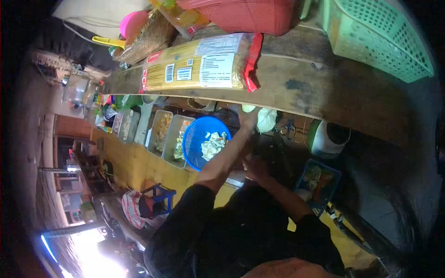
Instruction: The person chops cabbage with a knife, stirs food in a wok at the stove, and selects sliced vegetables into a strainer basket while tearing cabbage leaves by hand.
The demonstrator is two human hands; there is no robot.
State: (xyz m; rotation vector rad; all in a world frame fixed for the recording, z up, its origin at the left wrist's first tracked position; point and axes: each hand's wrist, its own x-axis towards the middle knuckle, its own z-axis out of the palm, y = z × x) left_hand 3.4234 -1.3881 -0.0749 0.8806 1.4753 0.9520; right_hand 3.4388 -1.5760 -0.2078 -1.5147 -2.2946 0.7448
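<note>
My left hand (249,119) reaches forward under the edge of the wooden shelf. Beside it is a pale green cabbage piece (266,120), and a smaller pale piece (248,108) shows just beyond the hand. Its fingers are too dark and small to make out. My right hand (252,167) is lower and closer to my body, its fingers curled; whatever it may hold is hidden in shadow. To the left of both hands sits a blue plastic basket (194,132) with chopped pale leaves (214,146) inside, partly covered by my left forearm.
Rectangular containers of cut food (162,132) line up left of the basket. On the wooden shelf (287,78) lie a noodle pack (199,65), a red basket (250,16) and a green basket (378,39). Scissors (288,130), a white pot (322,139) and a dark crate (320,183) are rightward.
</note>
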